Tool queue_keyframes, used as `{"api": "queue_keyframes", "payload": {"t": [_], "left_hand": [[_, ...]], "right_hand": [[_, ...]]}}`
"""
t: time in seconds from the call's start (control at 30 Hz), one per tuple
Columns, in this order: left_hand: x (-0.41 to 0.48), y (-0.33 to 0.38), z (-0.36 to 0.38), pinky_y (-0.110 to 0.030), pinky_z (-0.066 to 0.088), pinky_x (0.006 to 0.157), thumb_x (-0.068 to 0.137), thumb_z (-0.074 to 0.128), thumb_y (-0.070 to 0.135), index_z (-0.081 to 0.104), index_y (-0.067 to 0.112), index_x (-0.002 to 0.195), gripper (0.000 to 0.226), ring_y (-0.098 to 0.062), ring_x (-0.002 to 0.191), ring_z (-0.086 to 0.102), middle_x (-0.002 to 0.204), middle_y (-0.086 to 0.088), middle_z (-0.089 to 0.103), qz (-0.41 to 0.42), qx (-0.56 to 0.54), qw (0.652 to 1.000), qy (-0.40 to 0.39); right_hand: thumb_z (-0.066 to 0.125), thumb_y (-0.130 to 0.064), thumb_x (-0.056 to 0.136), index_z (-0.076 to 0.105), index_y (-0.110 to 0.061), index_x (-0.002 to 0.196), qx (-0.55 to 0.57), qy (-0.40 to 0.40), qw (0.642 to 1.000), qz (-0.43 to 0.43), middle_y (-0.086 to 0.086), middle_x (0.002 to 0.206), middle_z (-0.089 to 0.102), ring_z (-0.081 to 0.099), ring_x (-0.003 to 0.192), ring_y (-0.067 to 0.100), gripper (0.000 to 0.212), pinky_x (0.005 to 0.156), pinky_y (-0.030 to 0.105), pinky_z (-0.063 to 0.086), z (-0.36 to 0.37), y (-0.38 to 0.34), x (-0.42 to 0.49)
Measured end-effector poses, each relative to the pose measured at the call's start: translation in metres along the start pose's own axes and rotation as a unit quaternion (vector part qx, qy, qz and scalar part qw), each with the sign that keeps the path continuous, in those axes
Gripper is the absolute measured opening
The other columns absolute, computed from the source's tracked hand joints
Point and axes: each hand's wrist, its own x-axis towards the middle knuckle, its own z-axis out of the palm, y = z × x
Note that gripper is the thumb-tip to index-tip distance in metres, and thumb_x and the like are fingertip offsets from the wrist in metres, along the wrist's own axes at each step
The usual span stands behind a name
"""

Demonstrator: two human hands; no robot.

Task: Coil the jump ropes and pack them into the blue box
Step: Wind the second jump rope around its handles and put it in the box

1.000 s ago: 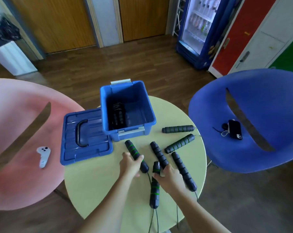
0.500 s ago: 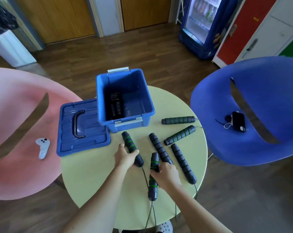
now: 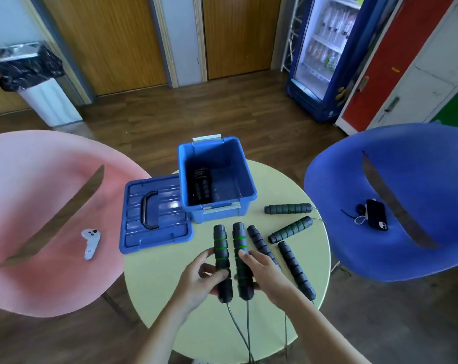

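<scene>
My left hand [image 3: 199, 278] grips one black, green-ringed jump rope handle [image 3: 221, 256] and my right hand [image 3: 264, 274] grips its twin [image 3: 240, 248]. Both handles are raised side by side above the round yellow-green table [image 3: 154, 279], their thin cords hanging down off the near edge. The open blue box [image 3: 246, 177] stands at the table's far side with a coiled black rope [image 3: 203, 186] inside. Several more handles lie on the table: an all-black pair [image 3: 292, 261] by my right hand and a green-ringed pair [image 3: 289, 209] farther right.
The blue lid [image 3: 154, 214] lies left of the box, partly over the table's edge. A pink chair [image 3: 38, 211] holds a white controller [image 3: 90, 242]. A blue chair [image 3: 395, 200] on the right holds a black phone [image 3: 377, 218]. Beyond stand a bin, wooden doors and a drinks fridge.
Both hands have lifted their handles off the table and brought them together, parallel and pointing toward the box. The camera view has tilted up a little.
</scene>
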Motion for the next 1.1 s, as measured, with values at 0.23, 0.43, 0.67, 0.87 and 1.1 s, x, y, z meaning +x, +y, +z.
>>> {"api": "queue_keyframes", "payload": {"t": [0.23, 0.43, 0.67, 0.87, 1.1], "left_hand": [[-0.027, 0.020, -0.010, -0.044, 0.060, 0.074, 0.082, 0.075, 0.012, 0.056, 0.048, 0.113, 0.050, -0.026, 0.071, 0.072, 0.085, -0.007, 0.070, 0.076, 0.033, 0.996, 0.035], [-0.043, 0.042, -0.028, -0.022, 0.050, 0.057, 0.082, 0.075, 0.017, 0.049, 0.051, 0.113, 0.054, -0.005, 0.052, 0.057, 0.059, 0.010, 0.059, 0.131, 0.067, 0.987, 0.066], [-0.053, 0.067, -0.065, -0.021, 0.046, 0.063, 0.076, 0.075, 0.038, 0.058, 0.030, 0.129, 0.057, -0.007, 0.063, 0.056, 0.077, 0.011, 0.065, 0.190, 0.090, 0.967, 0.143], [-0.068, 0.126, -0.105, -0.022, 0.014, 0.117, 0.061, 0.054, 0.011, 0.018, 0.028, 0.150, 0.097, 0.000, 0.142, 0.010, 0.151, 0.020, 0.017, 0.394, 0.491, 0.776, 0.035], [-0.047, 0.123, -0.106, -0.036, 0.048, 0.086, 0.068, 0.053, 0.039, 0.056, 0.023, 0.115, 0.049, -0.019, 0.095, 0.054, 0.100, 0.007, 0.058, 0.410, 0.643, 0.644, 0.057]], "right_hand": [[0.047, -0.046, 0.096, 0.062, -0.005, 0.105, -0.001, -0.024, 0.997, -0.075, 0.008, 0.084, 0.063, 0.054, 0.061, 0.015, 0.044, 0.051, 0.022, 0.038, 0.026, -0.035, -0.019], [0.062, -0.027, 0.092, 0.058, -0.006, 0.109, -0.023, -0.087, 0.985, -0.149, -0.001, 0.077, 0.064, 0.057, 0.060, 0.010, 0.027, 0.051, 0.025, 0.040, 0.039, -0.062, -0.029], [0.069, -0.038, 0.081, 0.060, -0.008, 0.105, -0.084, -0.132, 0.977, -0.148, 0.002, 0.084, 0.064, 0.060, 0.076, 0.015, 0.040, 0.068, 0.031, 0.044, 0.047, -0.095, -0.043], [0.073, -0.049, 0.070, 0.062, -0.009, 0.111, -0.211, -0.166, 0.957, -0.111, 0.017, 0.108, 0.069, 0.067, 0.099, 0.035, 0.058, 0.091, 0.054, 0.049, 0.052, -0.136, -0.049], [0.066, -0.031, 0.088, 0.055, 0.001, 0.118, -0.266, -0.228, 0.934, -0.068, 0.013, 0.106, 0.062, 0.060, 0.097, 0.023, 0.045, 0.091, 0.039, 0.051, 0.074, -0.174, -0.057]]}}
